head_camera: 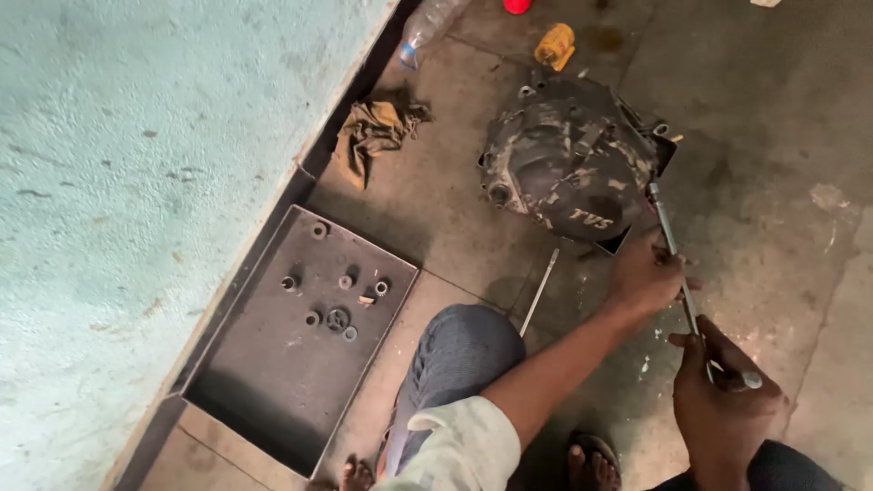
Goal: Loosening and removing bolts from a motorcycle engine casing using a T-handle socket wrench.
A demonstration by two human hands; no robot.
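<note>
A dirty grey engine cover (pixel 568 155) lies on the concrete floor. A long metal T-handle wrench (pixel 675 250) reaches from its right edge back toward me. My left hand (pixel 644 277) grips the middle of the wrench shaft, just below the cover. Around the handle end of the wrench, lower right, my right hand (pixel 723 395) is closed. A thin metal rod (pixel 539 293) lies on the floor by my left knee (pixel 459 341).
A shallow dark metal tray (pixel 264 391) at the left holds several small washers, nuts and a gear. A crumpled brown rag (pixel 375 132) lies by the pale wall. A clear plastic bottle (pixel 427 25), a yellow can (pixel 556 45) and a red cap (pixel 516 5) sit at the top.
</note>
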